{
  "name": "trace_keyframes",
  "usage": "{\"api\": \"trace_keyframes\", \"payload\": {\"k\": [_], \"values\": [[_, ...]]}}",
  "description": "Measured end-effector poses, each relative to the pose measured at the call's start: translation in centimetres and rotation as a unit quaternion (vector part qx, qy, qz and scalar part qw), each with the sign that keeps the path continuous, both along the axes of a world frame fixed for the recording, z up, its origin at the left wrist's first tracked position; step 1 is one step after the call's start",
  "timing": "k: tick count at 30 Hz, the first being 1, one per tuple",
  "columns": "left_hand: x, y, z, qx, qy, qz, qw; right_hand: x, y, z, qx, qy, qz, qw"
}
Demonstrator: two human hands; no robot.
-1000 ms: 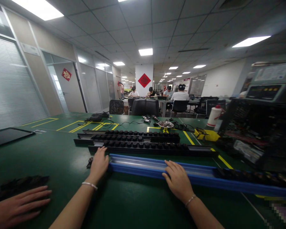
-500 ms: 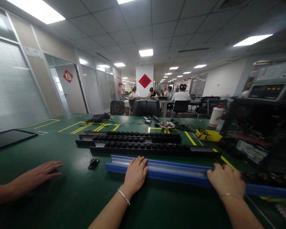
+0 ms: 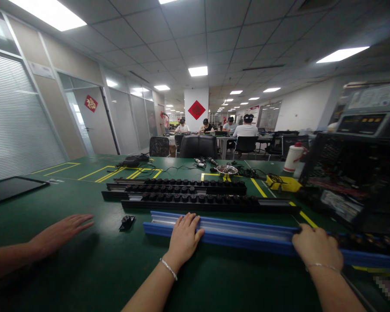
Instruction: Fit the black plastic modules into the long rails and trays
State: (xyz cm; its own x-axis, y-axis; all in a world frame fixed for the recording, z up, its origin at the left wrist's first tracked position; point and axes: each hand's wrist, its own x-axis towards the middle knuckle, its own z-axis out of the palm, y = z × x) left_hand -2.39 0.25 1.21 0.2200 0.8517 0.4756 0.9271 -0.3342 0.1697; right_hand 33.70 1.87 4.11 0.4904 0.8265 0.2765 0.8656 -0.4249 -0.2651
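A long blue channel rail [image 3: 240, 234] with a pale inner groove lies across the green table in front of me. My left hand [image 3: 184, 236] grips it near its left end, fingers over the top and thumb at the near side. Farther right, my right hand [image 3: 316, 247] is closed on the same rail, its fingertips partly hidden behind it. Dark pieces [image 3: 360, 240] sit in the rail's groove right of that hand. Left of the rail, a small black knob-like part [image 3: 127, 222] rests on the table.
Another person's hand [image 3: 63, 232] hovers at the left. Behind the blue rail lie several black rails [image 3: 198, 203] with round black parts. A metal dish [image 3: 227, 169], cables, a yellow box [image 3: 284, 183] and an opened computer case [image 3: 351, 173] stand farther back and right.
My right hand has moved a little to the right along the blue rail. The other person's hand has shifted right, toward the small black part. My left hand stays put.
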Motion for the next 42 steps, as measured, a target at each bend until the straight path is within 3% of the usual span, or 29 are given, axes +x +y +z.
{"api": "trace_keyframes", "payload": {"k": [16,28,42], "values": [[0.0,0.2,-0.6,0.015,-0.007,-0.004,1.0,-0.1,1.4,-1.0,-0.018,-0.045,0.05,0.998],[0.1,0.1,-0.3,0.006,-0.007,0.002,1.0,-4.7,0.7,0.3,-0.026,-0.026,0.103,0.994],[0.2,-0.1,-0.4,0.022,-0.005,0.012,1.0,-8.9,0.1,0.1,0.005,-0.022,0.146,0.989]]}}
